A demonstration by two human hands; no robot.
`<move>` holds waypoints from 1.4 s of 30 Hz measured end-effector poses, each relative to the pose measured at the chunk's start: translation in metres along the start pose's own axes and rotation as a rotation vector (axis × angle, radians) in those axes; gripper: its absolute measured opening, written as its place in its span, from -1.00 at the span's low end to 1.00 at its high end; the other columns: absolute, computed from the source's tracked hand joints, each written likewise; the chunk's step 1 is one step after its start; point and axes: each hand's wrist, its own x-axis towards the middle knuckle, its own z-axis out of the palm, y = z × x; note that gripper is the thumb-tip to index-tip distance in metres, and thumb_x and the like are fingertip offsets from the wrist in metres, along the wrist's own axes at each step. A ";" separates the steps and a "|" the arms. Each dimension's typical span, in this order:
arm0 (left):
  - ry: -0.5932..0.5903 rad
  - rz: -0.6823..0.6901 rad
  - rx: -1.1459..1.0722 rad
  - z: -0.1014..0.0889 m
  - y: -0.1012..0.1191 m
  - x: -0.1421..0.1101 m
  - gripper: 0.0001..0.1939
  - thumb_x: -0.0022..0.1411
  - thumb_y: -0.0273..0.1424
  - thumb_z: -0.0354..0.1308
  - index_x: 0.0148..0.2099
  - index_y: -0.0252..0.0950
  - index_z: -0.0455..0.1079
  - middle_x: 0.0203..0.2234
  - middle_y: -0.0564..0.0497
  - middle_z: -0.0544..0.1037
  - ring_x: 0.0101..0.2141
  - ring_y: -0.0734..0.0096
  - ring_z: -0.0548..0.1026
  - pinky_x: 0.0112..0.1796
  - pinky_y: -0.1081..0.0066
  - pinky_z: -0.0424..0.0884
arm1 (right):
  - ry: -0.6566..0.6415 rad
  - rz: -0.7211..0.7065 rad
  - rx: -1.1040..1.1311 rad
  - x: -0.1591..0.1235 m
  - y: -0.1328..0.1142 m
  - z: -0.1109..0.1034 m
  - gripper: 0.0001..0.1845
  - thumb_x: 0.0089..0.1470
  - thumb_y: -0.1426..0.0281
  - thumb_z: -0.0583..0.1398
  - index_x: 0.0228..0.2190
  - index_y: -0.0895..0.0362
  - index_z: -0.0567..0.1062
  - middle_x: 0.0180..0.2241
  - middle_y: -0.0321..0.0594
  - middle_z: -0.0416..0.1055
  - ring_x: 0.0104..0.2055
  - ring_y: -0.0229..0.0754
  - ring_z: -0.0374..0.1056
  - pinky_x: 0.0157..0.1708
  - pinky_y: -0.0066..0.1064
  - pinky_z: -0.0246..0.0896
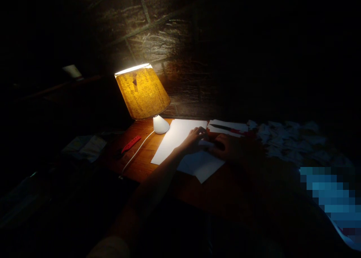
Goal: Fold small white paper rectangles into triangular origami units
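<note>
A stone-block wall (169, 36) rose behind everything, lit in one patch above the lamp and otherwise lost in darkness. Below it stretched a wooden table (145, 156), its reddish-brown top showing mainly around the light. A lamp (142, 92) stood near the wall, its yellow shade printed with newspaper-like lettering over a white base. Off to the right spread many small pale paper pieces (293, 137), dim and overlapping, and nearer the person a blue patch (328, 199) glowed (it was pixelated, so what it showed was unreadable).

The white sheets (176, 137) lay on the tabletop just right of the lamp base, overlapping unevenly, with one corner pointing toward the person. Over them was the left hand (193, 137), its fingers bent and reaching across toward the other hand; whether they pinched paper or merely rested on it, I could not tell. The right hand (227, 147) was close beside it, deep in shadow, and I could not tell whether its fingers were gripping or loose.

Just beyond the hands sat a smaller paper stack (228, 124), with a dark-bladed knife (222, 128) lying across it. Left of the sheets, a red-handled tool (131, 144) lay on the wood, near the thin white cord (140, 149) running from the lamp toward the table's near edge.
</note>
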 end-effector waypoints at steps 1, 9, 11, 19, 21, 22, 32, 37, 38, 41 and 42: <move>0.022 -0.012 -0.015 0.000 0.000 0.001 -0.73 0.20 -0.23 0.45 -0.15 -0.24 0.53 -0.01 -0.17 0.49 0.03 0.00 0.42 0.08 0.01 0.34 | -0.004 -0.009 0.014 0.000 0.000 0.000 -0.71 0.06 0.13 0.33 -0.34 0.11 0.59 -0.25 -0.07 0.56 -0.24 -0.02 0.45 -0.25 -0.26 0.29; 0.576 -0.374 -0.664 -0.006 -0.006 0.005 -0.66 0.28 -0.13 0.33 -0.05 -0.21 0.38 -0.10 -0.06 0.53 -0.15 0.27 0.51 -0.10 0.30 0.42 | 0.381 0.303 0.294 0.005 0.013 0.006 -0.80 0.03 0.27 0.22 -0.29 0.07 0.55 -0.30 -0.10 0.59 -0.28 0.02 0.45 -0.21 -0.19 0.34; 0.609 -0.503 -0.905 -0.011 -0.008 0.005 -0.68 0.34 -0.08 0.24 -0.15 -0.24 0.39 -0.20 -0.04 0.53 -0.25 0.32 0.54 -0.20 0.35 0.43 | 0.468 0.333 0.379 0.006 0.017 0.004 -0.85 0.00 0.28 0.22 -0.35 0.05 0.51 -0.33 -0.12 0.56 -0.26 0.02 0.45 -0.19 -0.18 0.35; 0.525 -0.557 -1.378 -0.020 -0.002 0.007 -0.64 0.42 -0.16 0.13 -0.36 -0.29 0.37 -0.48 0.04 0.45 -0.47 0.44 0.48 -0.32 0.41 0.43 | 0.536 0.380 0.940 0.011 0.034 -0.007 -0.81 -0.13 0.20 0.24 -0.48 0.03 0.41 -0.52 -0.33 0.35 -0.50 -0.23 0.26 -0.50 -0.41 0.20; 0.493 -0.558 -1.380 -0.020 0.002 0.008 -0.61 0.43 -0.13 0.11 -0.38 -0.29 0.37 -0.49 0.03 0.45 -0.48 0.43 0.47 -0.33 0.41 0.43 | 0.504 0.394 0.979 0.010 0.031 -0.011 -0.80 -0.20 0.22 0.27 -0.48 0.04 0.44 -0.52 -0.35 0.35 -0.51 -0.26 0.26 -0.50 -0.43 0.19; 0.474 -0.552 -1.381 -0.021 0.004 0.008 -0.59 0.43 -0.11 0.11 -0.37 -0.29 0.38 -0.49 0.02 0.46 -0.47 0.42 0.48 -0.33 0.41 0.43 | 0.484 0.402 0.959 0.008 0.027 -0.012 -0.81 -0.22 0.25 0.27 -0.47 0.04 0.46 -0.52 -0.33 0.37 -0.49 -0.24 0.28 -0.49 -0.42 0.21; 0.134 -0.498 -1.152 -0.003 0.012 0.004 -0.48 -0.04 -0.01 0.53 -0.25 -0.35 0.58 -0.38 -0.03 0.62 -0.41 0.38 0.52 -0.37 0.44 0.36 | 0.199 0.297 0.489 0.001 0.004 0.001 -0.76 -0.14 0.20 0.31 -0.40 0.06 0.54 -0.43 -0.21 0.54 -0.41 -0.10 0.39 -0.43 -0.33 0.26; 0.206 -0.544 -1.122 0.000 0.005 0.004 -0.54 -0.02 -0.06 0.52 -0.33 -0.36 0.58 -0.53 0.03 0.56 -0.52 0.45 0.44 -0.43 0.43 0.28 | 0.240 0.375 0.674 0.005 0.012 0.002 -0.51 -0.18 0.04 0.38 -0.26 0.05 0.52 -0.39 -0.19 0.54 -0.39 -0.10 0.43 -0.45 -0.35 0.29; 0.255 -0.555 -1.138 0.000 0.003 0.005 -0.57 -0.01 -0.08 0.52 -0.34 -0.35 0.57 -0.55 0.04 0.54 -0.54 0.45 0.43 -0.44 0.43 0.27 | 0.266 0.402 0.699 0.004 0.010 0.000 -0.49 -0.18 0.02 0.39 -0.24 0.04 0.51 -0.42 -0.21 0.52 -0.42 -0.10 0.42 -0.47 -0.35 0.27; 0.390 -0.604 -1.208 0.000 -0.004 0.007 -0.62 0.02 -0.13 0.51 -0.39 -0.32 0.51 -0.60 0.07 0.50 -0.59 0.46 0.40 -0.48 0.42 0.27 | 0.321 0.426 0.683 0.002 0.002 -0.010 -0.58 -0.07 0.02 0.37 -0.30 0.04 0.51 -0.50 -0.22 0.48 -0.43 -0.10 0.39 -0.45 -0.32 0.27; 0.417 -0.619 -1.231 -0.001 -0.005 0.007 -0.62 0.04 -0.13 0.50 -0.41 -0.32 0.49 -0.61 0.07 0.50 -0.60 0.46 0.40 -0.49 0.42 0.27 | 0.308 0.423 0.649 0.001 0.000 -0.013 -0.61 -0.05 0.03 0.37 -0.35 0.05 0.50 -0.48 -0.21 0.50 -0.42 -0.09 0.40 -0.42 -0.31 0.28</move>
